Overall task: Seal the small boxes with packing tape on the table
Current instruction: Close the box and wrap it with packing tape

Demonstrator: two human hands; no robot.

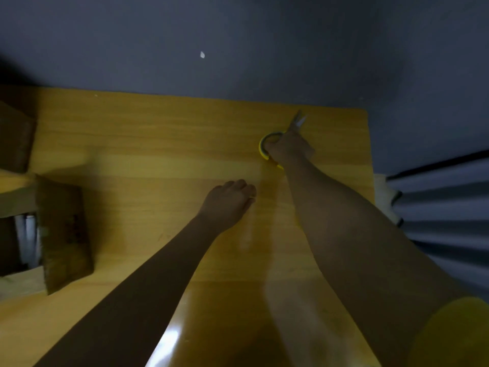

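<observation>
— Where are the boxes and the hands?
— Two small boxes, the near box (64, 234) and the far box (14, 136), sit at the table's left edge, well apart from both hands. The left hand (229, 201) rests mid-table, fingers loosely curled, holding nothing. The right hand (288, 148) grips yellow-handled scissors (297, 121) near the far right corner.
— The surface?
— A glossy wooden table (158, 154) against a grey wall (238, 35); bare wood lies between boxes and hands.

The table (158, 144) is showing a smooth, glossy yellow wood-grain finish, catching the light near its front edge. The boxes (64, 231) are looking like dull, matt brown cardboard. The scissors (297, 121) are showing bare metal blades and yellow plastic handles.
</observation>
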